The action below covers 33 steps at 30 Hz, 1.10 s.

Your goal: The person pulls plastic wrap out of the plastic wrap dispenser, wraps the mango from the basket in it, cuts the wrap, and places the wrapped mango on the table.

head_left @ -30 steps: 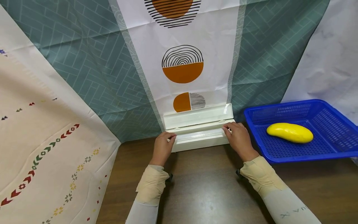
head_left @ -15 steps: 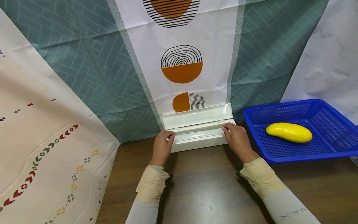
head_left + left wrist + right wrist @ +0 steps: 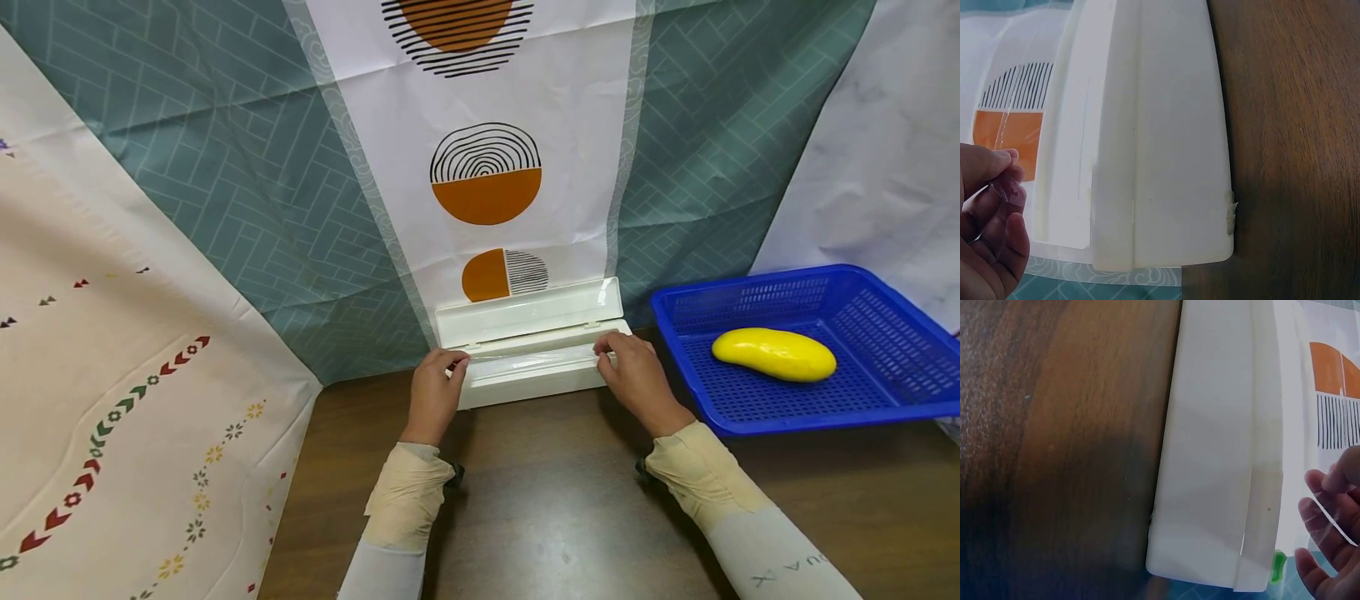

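Note:
A long white cling film dispenser (image 3: 534, 385) lies on the table with its lid (image 3: 529, 312) raised against the back cloth. Clear cling film (image 3: 525, 362) stretches across its opening, between the two hands. At the left end my left hand (image 3: 437, 392) pinches the film between thumb and fingers; in the left wrist view a crumpled bit of film (image 3: 1007, 189) shows beneath the fingertips. My right hand (image 3: 633, 375) holds the film at the right end, thumb and index finger together in the right wrist view, other fingers loosely bent.
To the right stands a blue plastic basket (image 3: 738, 423) with a yellow, elongated fruit-like object (image 3: 774, 354) in it. Patterned cloth (image 3: 300, 250) hangs behind the brown wooden table (image 3: 540, 500). A small green piece (image 3: 1278, 567) shows at the dispenser's right end.
The film's edge now shows as a thin line stretched above the dispenser's opening. My right fingers have shifted slightly; the left hand stays almost still.

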Available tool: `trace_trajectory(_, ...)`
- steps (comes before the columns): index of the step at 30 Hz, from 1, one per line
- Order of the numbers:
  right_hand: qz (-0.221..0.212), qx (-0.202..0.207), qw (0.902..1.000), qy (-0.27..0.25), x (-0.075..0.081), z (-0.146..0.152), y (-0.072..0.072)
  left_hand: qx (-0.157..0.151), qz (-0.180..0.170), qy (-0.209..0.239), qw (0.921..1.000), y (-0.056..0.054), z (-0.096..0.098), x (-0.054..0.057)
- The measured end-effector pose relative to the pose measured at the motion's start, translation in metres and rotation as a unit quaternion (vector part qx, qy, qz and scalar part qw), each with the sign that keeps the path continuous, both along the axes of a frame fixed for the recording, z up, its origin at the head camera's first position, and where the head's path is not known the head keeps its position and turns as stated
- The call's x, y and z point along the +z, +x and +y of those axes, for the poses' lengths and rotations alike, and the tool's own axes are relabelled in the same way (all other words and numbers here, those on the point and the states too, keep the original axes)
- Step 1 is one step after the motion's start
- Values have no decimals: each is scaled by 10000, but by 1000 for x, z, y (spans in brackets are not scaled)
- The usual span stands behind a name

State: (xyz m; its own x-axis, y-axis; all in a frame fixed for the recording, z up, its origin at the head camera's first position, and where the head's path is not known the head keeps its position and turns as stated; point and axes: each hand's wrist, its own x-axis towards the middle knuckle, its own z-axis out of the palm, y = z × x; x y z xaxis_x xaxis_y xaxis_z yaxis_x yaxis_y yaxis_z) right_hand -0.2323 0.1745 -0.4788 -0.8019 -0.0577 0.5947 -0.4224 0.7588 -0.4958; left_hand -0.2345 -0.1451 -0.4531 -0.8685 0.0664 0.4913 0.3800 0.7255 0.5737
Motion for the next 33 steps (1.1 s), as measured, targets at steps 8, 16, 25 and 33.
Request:
trace_trajectory(8,26,68,10000,56,1,3,0,34,-33,-11,10000,0,0,1)
trace_trajectory(16,-152,60,9998,-71,6,6,5,-4,131,-20,9999,2,-2,-1)
trace_trajectory(25,108,-186,9998,-28,8,7,6,13,92,-60,9999,1,-4,0)
trace_trajectory(33,-62,-364,9993,-8,13,5,8,42,-162,151,9997,2,-5,2)
